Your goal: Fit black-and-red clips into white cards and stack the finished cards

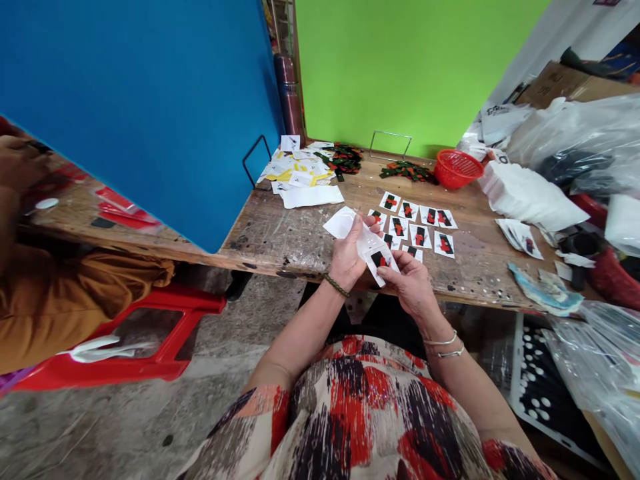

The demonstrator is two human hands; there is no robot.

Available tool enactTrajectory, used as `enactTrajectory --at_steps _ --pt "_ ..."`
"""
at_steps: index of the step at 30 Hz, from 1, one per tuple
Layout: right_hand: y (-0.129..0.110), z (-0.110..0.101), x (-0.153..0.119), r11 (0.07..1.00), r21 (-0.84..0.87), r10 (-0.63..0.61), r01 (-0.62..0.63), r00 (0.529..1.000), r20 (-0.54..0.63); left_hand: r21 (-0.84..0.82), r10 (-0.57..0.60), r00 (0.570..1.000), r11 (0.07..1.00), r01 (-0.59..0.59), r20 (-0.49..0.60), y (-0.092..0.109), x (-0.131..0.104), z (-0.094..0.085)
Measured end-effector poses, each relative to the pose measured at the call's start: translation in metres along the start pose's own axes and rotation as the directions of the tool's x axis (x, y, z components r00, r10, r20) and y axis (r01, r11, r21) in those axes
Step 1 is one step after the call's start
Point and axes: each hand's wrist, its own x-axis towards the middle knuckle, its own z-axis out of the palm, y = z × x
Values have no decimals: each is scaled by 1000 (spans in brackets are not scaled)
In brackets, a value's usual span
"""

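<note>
My left hand (349, 257) is closed around some small white-and-clear plastic bags (341, 222), thumb on top. My right hand (411, 283) pinches a small white card with a black and red piece on it (379, 261) at the lower end of the bags. Whether that card is inside a bag or against it, I cannot tell. Just beyond my hands, several similar cards (420, 236) lie in loose rows on the wooden table (305, 233). My fingers partly cover the nearest ones.
Behind the cards are piles of black-red pieces (345, 159), a red basket (459, 169) and a heap of white and yellow papers (300, 167). A blue panel (150, 100) and a green panel (400, 73) border the table. Plastic bundles (530, 193) crowd the right; another person's hand (23, 163) shows left.
</note>
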Motion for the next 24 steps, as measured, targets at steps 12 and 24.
enactTrajectory --at_steps 12,24 --pt "-15 -20 15 972 26 223 -236 945 240 39 -3 994 999 -1 108 -6 -2 -8" --pt "-20 -17 12 967 42 242 -253 954 174 65 47 993 996 -54 106 -7 1 -9"
